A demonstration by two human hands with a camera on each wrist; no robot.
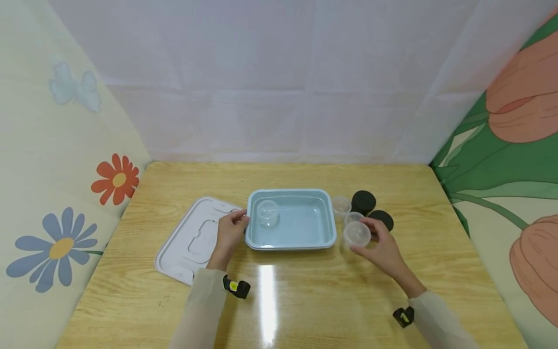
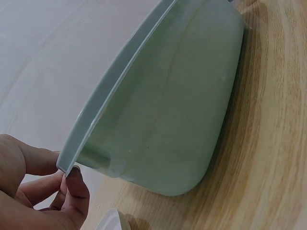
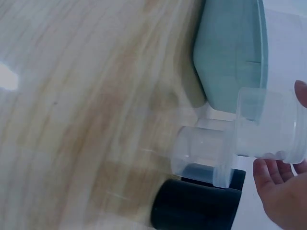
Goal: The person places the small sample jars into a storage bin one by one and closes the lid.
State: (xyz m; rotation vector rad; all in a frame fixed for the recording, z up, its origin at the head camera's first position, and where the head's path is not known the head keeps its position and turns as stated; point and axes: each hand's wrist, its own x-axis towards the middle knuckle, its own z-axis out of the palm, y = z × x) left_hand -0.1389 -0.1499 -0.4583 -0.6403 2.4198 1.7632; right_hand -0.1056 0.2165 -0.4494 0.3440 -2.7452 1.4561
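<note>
A pale blue rectangular plastic tub sits on the table. My left hand pinches its left rim between thumb and fingers, clearly seen in the left wrist view. Inside the tub, toward the left end, stands a small clear plastic cup. A second clear cup is held by my right hand, just right of the tub. In the right wrist view, the fingers are round the held cup, above the table. Beyond it are more clear cups, close by the tub's right side.
Two black cylindrical containers stand behind the clear cups at the right. A whitish rectangular lid lies to the left, partly under my left hand and forearm in the head view. A white cloth hangs behind the wooden table.
</note>
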